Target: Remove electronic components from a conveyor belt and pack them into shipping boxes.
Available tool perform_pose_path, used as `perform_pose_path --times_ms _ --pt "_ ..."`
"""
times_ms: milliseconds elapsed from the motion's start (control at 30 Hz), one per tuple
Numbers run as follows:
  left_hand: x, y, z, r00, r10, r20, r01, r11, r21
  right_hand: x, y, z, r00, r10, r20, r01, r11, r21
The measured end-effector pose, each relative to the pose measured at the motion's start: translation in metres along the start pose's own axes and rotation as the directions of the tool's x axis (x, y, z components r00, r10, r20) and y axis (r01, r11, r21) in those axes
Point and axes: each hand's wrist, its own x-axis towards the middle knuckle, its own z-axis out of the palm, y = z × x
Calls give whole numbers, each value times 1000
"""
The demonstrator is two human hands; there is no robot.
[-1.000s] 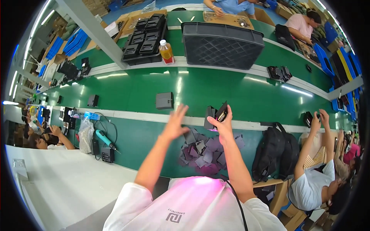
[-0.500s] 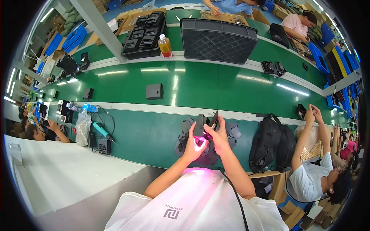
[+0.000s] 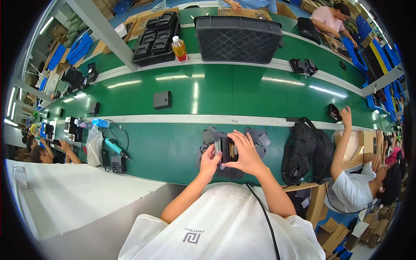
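Note:
A small black plastic box (image 3: pixel 224 147) with brass-coloured metal parts showing inside is held between my two hands. My left hand (image 3: pixel 209 160) is closed on its left side, the thumb pressed on the front. Curved around its right side, my right hand (image 3: pixel 247 154) has its fingers over the upper edge and its thumb below. Beneath my hands lies a pile of dark grey plastic pieces (image 3: pixel 260 138) on the green bench, partly covered by the hands and the box.
Left on the bench are a teal electric screwdriver (image 3: pixel 115 147), a black power unit (image 3: pixel 118 164) and a clear plastic bag (image 3: pixel 94 147). A black backpack (image 3: pixel 299 151) lies to the right. Beyond, grey boxes (image 3: pixel 162 99) sit on the green belt (image 3: pixel 216 89). A co-worker's hand (image 3: pixel 346 117) touches a dark box.
The two dark pieces I held apart are now together as one box, its inside turned into view. The pink glow is gone. On the belt, the grey box has shifted left.

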Motion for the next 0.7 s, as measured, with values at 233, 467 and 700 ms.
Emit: perform_pose_path --times_ms 233,467,700 --pt "-13 3 17 996 90 9 -84 954 -287 -4 -2 12 998 35 -61 -40 996 -75" --pt "-16 10 10 990 42 137 -54 995 86 -15 20 4 997 10 79 -1 994 -113" --pt "-20 -7 8 986 -39 163 46 998 -39 -45 36 36 850 523 67 -499 757 422"
